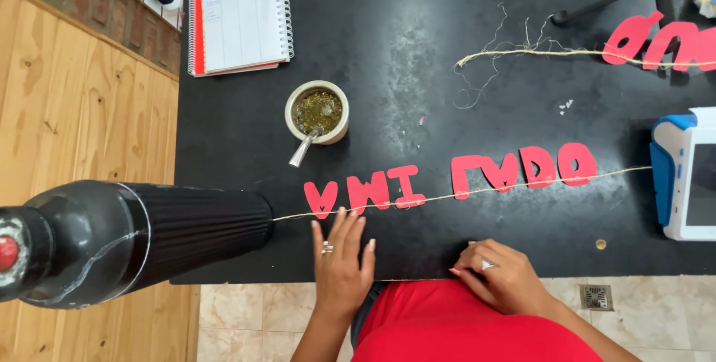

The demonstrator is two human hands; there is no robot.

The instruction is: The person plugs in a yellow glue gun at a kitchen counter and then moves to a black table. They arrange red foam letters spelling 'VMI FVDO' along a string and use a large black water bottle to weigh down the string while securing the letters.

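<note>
Red paper letters (455, 179) on taut twine (447, 196), hands (341, 261) flat below

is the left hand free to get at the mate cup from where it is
Probably yes. The left hand lies flat and empty on the black table, and the mate cup stands just beyond it, with only the twine and flat red paper letters between.

Taut string (462, 195) across bare tabletop (418, 49)
</note>
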